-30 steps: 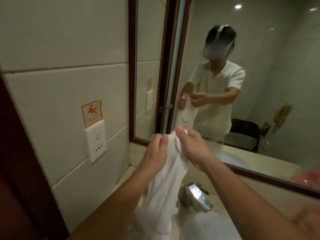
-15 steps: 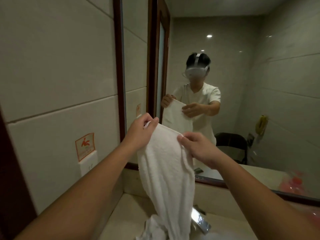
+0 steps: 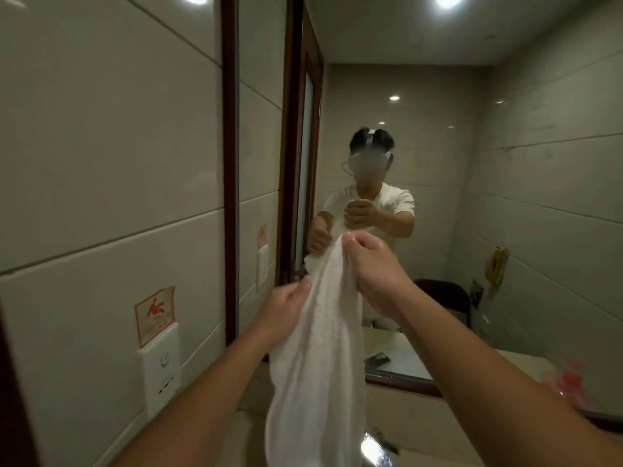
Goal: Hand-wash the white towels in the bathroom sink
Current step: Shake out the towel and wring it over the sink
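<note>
Towel [image 3: 320, 365] held up in front of mirror [image 3: 438, 163], hanging long, bottom end out of frame near tap [image 3: 376, 446]. Right hand [image 3: 374, 264] pinches top edge up high. Left hand [image 3: 281, 315] sits lower, fingers curled round side of cloth.

Right hand looks wet and shiny, so my guess: pinch slips, soaked towel drops, maybe onto counter instead of sink. Other worry is drips flicking toward wall socket [image 3: 161, 369] off to left. Can't tell if bottom end snags tap. Sink itself not in view.
</note>
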Demonstrator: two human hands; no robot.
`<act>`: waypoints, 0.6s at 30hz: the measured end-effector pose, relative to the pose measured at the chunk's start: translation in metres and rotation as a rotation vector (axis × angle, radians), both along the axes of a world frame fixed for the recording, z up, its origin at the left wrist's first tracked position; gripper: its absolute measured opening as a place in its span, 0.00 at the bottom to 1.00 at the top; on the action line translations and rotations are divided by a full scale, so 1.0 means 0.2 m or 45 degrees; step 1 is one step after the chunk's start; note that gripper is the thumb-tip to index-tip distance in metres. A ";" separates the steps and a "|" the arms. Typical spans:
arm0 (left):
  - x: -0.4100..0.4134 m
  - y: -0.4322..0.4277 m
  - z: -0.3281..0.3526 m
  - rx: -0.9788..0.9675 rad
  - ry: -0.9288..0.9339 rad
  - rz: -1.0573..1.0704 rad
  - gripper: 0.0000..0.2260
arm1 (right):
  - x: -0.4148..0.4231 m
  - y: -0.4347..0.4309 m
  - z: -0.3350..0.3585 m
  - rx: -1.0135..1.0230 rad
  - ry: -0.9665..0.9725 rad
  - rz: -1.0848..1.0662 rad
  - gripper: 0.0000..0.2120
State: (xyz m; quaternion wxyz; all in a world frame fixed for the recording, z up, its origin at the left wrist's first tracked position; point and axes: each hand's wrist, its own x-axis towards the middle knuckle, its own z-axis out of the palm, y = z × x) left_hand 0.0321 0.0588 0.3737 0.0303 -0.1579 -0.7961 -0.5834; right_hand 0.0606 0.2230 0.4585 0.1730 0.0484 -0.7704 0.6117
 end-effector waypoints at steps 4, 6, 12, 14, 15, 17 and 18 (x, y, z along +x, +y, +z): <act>-0.03 0.05 -0.18 0.061 -0.074 0.045 0.28 | -0.03 0.05 0.00 -0.024 -0.026 -0.021 0.17; -0.07 0.05 -0.16 0.113 0.035 0.202 0.29 | -0.02 0.10 0.01 0.097 0.011 -0.042 0.18; -0.16 -0.03 0.24 0.146 0.463 0.324 0.21 | 0.01 0.36 0.06 0.717 0.085 -0.231 0.16; -0.15 -0.01 0.37 0.093 0.569 0.324 0.20 | 0.02 0.39 0.04 0.727 0.058 -0.251 0.17; -0.15 0.01 0.43 0.102 0.596 0.319 0.20 | 0.01 0.39 0.04 0.644 0.064 -0.237 0.17; -0.13 0.08 0.52 0.152 0.603 0.249 0.19 | 0.02 0.33 0.04 0.355 0.087 -0.186 0.17; -0.11 0.12 0.56 0.185 0.587 0.187 0.19 | 0.02 0.28 0.06 0.217 0.095 -0.152 0.16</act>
